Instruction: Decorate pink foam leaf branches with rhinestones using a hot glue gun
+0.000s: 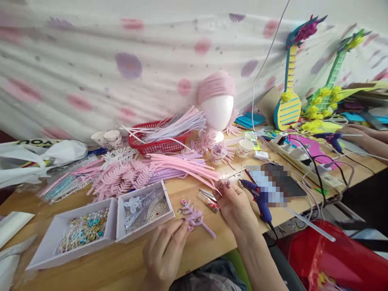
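Observation:
My left hand (165, 251) is closed in a pinch at the left edge of a lilac pipe-cleaner sprig (194, 216), which has short side branches and a long stem. A small red gem with a pale rim (183, 202) shows just above the sprig. My right hand (236, 207) is raised over the table, thumb and fingers pressed together; what they hold is too small to make out. Its fingertips overlap the ends of a bundle of pink pipe cleaners (184, 165). Beside this hand lies a blue hot glue gun (257, 198) with a clear glue stick.
Two white boxes, one with gems (50, 242), one with beads and lilac pieces (169, 202), stand at left. Behind are a red basket (157, 146) of pipe cleaners and a white foam head (216, 111). A power strip (306, 159) and another person's arm (366, 135) are at right.

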Demonstrator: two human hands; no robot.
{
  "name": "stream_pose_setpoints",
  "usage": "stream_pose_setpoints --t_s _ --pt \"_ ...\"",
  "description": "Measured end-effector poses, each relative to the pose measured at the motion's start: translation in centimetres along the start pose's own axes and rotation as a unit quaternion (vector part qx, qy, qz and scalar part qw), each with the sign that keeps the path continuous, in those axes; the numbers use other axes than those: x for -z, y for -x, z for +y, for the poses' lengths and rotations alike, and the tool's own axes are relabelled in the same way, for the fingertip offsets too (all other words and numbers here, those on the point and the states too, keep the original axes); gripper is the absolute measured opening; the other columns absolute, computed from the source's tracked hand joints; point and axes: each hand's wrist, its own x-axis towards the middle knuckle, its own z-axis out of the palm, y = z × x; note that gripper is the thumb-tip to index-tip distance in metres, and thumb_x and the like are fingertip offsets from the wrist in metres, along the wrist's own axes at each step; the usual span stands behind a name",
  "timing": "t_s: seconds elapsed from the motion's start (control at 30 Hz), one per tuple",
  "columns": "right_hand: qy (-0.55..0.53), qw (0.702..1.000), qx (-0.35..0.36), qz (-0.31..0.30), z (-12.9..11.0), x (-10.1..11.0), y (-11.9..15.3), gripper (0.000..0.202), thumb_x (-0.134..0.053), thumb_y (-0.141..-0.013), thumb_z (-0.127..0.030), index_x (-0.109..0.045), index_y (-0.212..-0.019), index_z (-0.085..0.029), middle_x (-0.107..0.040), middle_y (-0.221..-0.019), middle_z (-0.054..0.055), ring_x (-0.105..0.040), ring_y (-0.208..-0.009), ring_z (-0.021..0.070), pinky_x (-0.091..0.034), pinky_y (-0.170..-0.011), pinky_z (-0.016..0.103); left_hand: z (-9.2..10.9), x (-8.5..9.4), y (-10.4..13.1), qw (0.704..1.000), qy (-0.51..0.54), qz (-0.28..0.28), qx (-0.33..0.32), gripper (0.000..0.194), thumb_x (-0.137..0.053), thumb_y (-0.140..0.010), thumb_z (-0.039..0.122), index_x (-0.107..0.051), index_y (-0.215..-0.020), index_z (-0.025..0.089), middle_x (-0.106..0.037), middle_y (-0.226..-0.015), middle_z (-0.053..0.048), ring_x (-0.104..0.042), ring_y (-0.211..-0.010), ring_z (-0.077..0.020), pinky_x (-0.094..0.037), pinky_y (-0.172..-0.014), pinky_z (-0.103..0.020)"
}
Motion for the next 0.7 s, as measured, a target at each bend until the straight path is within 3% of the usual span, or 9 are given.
stream_pose_setpoints --t_s 0.1,0.27,0.5,0.6,0.7 --pt "-0.03 0.999 -0.029 0.004 -0.3 0.3 0.6 0.035 -0.095 -0.055 -0.047 -0.074 -0.065 -0.021 -0.066 -0.074 0.0 -0.055 -0.068 0.0115 -0.047 -0.062 0.023 0.2 -0.3 0.6 0.998 -0.03 -0.05 0.004 0.011 -0.068 -0.09 0.003 -0.072 -0.095 0.012 -0.078 -0.082 -0.007 -0.067 -0.069 -0.0172 -0.052 -0.068 -0.029" --pt "-0.109 0.985 -0.125 -0.045 -0.6 0.5 0.9 0.028 -0.097 -0.058 -0.031 -0.077 -0.074 -0.019 -0.067 -0.085 -0.001 -0.055 -0.074 0.0089 -0.049 -0.067 0.02 0.0 -0.7 2.1 0.988 -0.029 -0.148 0.017 0.015 -0.06 -0.095 0.006 -0.072 -0.098 0.014 -0.078 -0.087 -0.004 -0.065 -0.072 -0.0176 -0.05 -0.071 -0.029" --pt "-0.191 0.96 -0.201 -0.046 -0.1 0.6 0.6 0.03 -0.098 -0.057 -0.024 -0.074 -0.074 -0.017 -0.069 -0.084 -0.003 -0.058 -0.072 0.0063 -0.049 -0.065 0.019 -0.7 -0.9 3.2 0.984 -0.033 -0.169 0.048 0.017 -0.054 -0.098 0.008 -0.069 -0.098 0.016 -0.075 -0.085 -0.006 -0.068 -0.074 -0.0193 -0.054 -0.073 -0.03" --pt "-0.221 0.947 -0.23 -0.033 0.3 0.3 0.5 0.033 -0.098 -0.054 -0.023 -0.072 -0.072 -0.016 -0.066 -0.075 -0.005 -0.057 -0.067 0.0064 -0.049 -0.062 0.02 -0.6 -0.5 3.2 0.977 -0.037 -0.198 0.073 0.01 -0.058 -0.098 0.019 -0.068 -0.101 0.018 -0.075 -0.088 -0.006 -0.07 -0.078 -0.0205 -0.055 -0.074 -0.031" --pt "-0.235 0.939 -0.248 -0.024 0.7 0.1 0.4 0.034 -0.099 -0.053 -0.024 -0.069 -0.068 -0.016 -0.065 -0.074 -0.005 -0.056 -0.065 0.0066 -0.049 -0.061 0.021 -0.4 0.4 2.5 0.97 -0.007 -0.222 0.094 0.016 -0.064 -0.095 0.026 -0.066 -0.108 0.018 -0.073 -0.093 -0.007 -0.071 -0.085 -0.0209 -0.056 -0.078 -0.03"
